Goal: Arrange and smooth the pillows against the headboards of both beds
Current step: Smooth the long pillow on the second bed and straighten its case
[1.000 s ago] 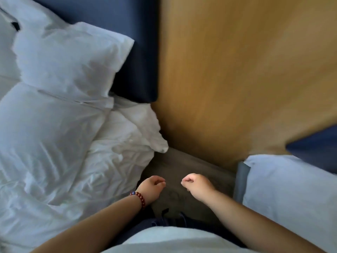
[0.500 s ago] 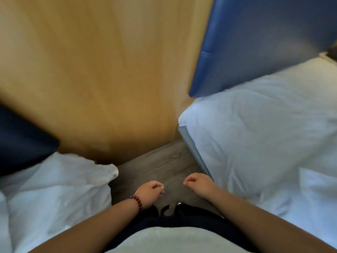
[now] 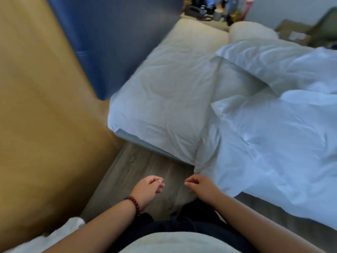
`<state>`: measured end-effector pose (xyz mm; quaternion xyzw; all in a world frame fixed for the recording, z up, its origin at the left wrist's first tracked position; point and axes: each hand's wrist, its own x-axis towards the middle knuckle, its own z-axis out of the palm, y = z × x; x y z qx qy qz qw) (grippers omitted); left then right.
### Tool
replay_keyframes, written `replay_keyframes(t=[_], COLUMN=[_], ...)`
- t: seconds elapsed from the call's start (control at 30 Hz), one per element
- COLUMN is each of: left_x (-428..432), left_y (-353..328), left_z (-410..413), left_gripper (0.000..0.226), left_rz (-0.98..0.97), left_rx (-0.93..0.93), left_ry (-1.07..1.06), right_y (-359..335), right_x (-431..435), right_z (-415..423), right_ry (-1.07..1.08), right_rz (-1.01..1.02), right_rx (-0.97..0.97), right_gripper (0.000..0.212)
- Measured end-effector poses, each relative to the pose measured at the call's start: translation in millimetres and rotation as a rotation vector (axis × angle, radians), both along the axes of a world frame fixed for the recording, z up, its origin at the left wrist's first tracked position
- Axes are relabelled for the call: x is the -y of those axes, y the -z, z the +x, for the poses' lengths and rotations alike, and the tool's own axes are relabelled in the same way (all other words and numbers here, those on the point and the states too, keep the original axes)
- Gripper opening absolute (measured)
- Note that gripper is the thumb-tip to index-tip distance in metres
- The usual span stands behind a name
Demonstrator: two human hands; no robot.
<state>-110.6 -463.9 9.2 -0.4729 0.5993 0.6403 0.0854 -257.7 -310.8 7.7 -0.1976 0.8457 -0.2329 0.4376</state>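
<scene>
Hands are held loosely curled, empty: left hand (image 3: 149, 189), right hand (image 3: 202, 187). Pillow (image 3: 273, 59) is spotted mid-bed, well beyond the right hand, off the headboard (image 3: 118, 42).

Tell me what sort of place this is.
Probably a twin bedroom, perhaps a hotel's: a bed against a blue headboard, a wood-panelled wall, and what looks like a second bed's white bedding at lower left.

I see soft, dim light with a bluish cast on the duvet (image 3: 273, 152). Motion blur smears the headboard (image 3: 118, 42) and wood panel (image 3: 45, 106), upper left.
</scene>
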Motion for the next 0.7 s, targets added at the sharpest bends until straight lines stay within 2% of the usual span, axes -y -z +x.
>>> replay_keyframes(t=[0.17, 0.27, 0.33, 0.47, 0.7], left_x=[-25.0, -54.8, -76.8, -123.9, -182.7], left_y=[-2.3, -3.5, -4.3, -8.6, -24.3], left_z=[-57.4, -99.2, -129.8, -191.8, -275.4], left_gripper=[0.019, 0.018, 0.018, 0.019, 0.020], left_rz=[-0.019, -0.018, -0.018, -0.013, -0.020], left_rx=[0.023, 0.027, 0.029, 0.023, -0.004], left_ry=[0.177, 0.252, 0.282, 0.332, 0.389], right_y=[-7.2, -10.0, -10.4, -15.8, -24.2], right_x=[-56.1, -93.4, -119.0, -166.3, -228.3], right_z=[-31.6, -64.8, -94.1, -155.2, -226.9], right_ry=[0.197, 0.286, 0.311, 0.377, 0.485], right_rz=[-0.014, -0.023, -0.024, -0.052, -0.130], right_rx=[0.008, -0.005, -0.012, -0.045, -0.092], right_gripper=[0.014, 0.011, 0.006, 0.012, 0.007])
